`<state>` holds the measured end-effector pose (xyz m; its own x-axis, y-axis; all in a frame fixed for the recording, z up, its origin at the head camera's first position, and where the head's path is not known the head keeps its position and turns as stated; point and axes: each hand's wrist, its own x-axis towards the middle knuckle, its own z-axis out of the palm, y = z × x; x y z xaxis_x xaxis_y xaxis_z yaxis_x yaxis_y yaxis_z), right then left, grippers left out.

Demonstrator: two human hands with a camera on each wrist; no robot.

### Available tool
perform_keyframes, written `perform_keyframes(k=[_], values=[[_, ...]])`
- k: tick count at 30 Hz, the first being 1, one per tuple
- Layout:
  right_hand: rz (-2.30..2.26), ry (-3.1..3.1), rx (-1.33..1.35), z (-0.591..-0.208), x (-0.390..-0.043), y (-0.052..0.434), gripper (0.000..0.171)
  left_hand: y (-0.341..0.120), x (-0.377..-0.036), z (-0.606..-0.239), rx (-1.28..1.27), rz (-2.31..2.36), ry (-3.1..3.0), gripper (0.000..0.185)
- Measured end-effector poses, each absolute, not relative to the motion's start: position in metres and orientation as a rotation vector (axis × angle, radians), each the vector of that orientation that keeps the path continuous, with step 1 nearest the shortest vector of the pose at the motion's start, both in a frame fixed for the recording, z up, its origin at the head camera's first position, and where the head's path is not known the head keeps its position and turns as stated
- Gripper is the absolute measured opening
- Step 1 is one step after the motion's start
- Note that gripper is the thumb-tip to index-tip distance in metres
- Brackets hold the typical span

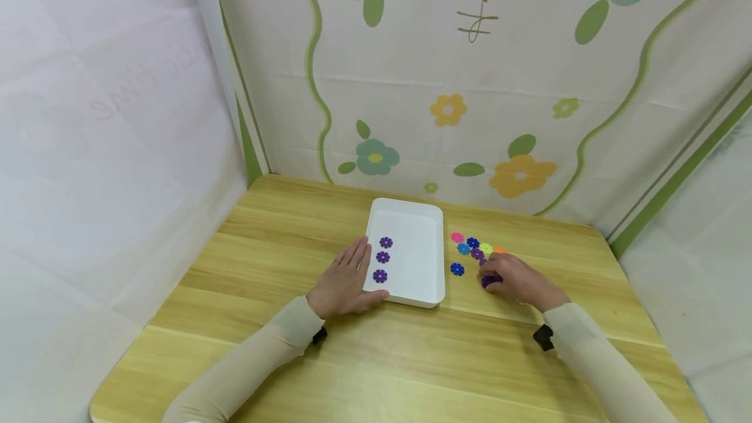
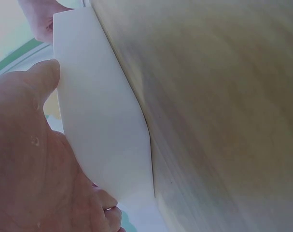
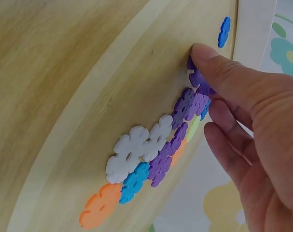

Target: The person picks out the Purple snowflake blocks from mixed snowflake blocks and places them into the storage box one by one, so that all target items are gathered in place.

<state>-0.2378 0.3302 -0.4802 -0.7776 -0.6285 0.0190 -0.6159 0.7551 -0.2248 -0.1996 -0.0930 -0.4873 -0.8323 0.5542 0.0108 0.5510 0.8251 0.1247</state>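
Note:
My left hand [image 1: 342, 284] rests along the near left corner of a white tray [image 1: 414, 247], its fingers straight against the side. Three purple snowflake discs [image 1: 383, 257] lie in a column inside the tray, near its left wall. To the right of the tray, my right hand [image 1: 518, 278] pinches a purple snowflake disc [image 3: 198, 79] between thumb and fingers, low over the table. The left wrist view has the thumb and palm at the rim, with the tray's outer wall [image 2: 100, 106] in front.
Loose discs lie by my right hand: a dark blue one [image 1: 457, 269], a pink one [image 1: 457, 237], white ones [image 3: 128, 154], an orange one [image 3: 100, 207] and several others. The wooden table [image 1: 376, 371] meets a printed curtain [image 1: 405, 70] at the back.

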Motion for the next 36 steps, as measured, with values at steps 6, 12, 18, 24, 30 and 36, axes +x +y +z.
perform_keyframes(k=[6, 12, 18, 24, 30, 36], values=[[-0.427, 2.842, -0.984, -0.476, -0.238, 0.335, 0.012, -0.093, -0.199, -0.487, 0.895, 0.206, 2.969, 0.106], [-0.546, 2.752, -1.0, -0.463, -0.243, 0.339, 0.011, -0.094, -0.2, -0.486, 0.891, 0.211, 2.964, 0.106], [-0.58, 2.718, -0.96, -0.445, -0.252, 0.335, 0.014, -0.094, -0.2, -0.485, 0.886, 0.224, 2.956, 0.105], [-0.551, 2.707, -0.967, -0.425, -0.271, 0.32, 0.016, -0.094, -0.199, -0.485, 0.892, 0.208, 2.96, 0.105], [-0.57, 2.666, -0.921, -0.405, -0.289, 0.292, 0.02, -0.094, -0.2, -0.487, 0.908, 0.194, 2.979, 0.105], [-0.519, 2.655, -0.908, -0.401, -0.312, 0.258, 0.023, -0.093, -0.2, -0.486, 0.909, 0.188, 2.988, 0.105]])
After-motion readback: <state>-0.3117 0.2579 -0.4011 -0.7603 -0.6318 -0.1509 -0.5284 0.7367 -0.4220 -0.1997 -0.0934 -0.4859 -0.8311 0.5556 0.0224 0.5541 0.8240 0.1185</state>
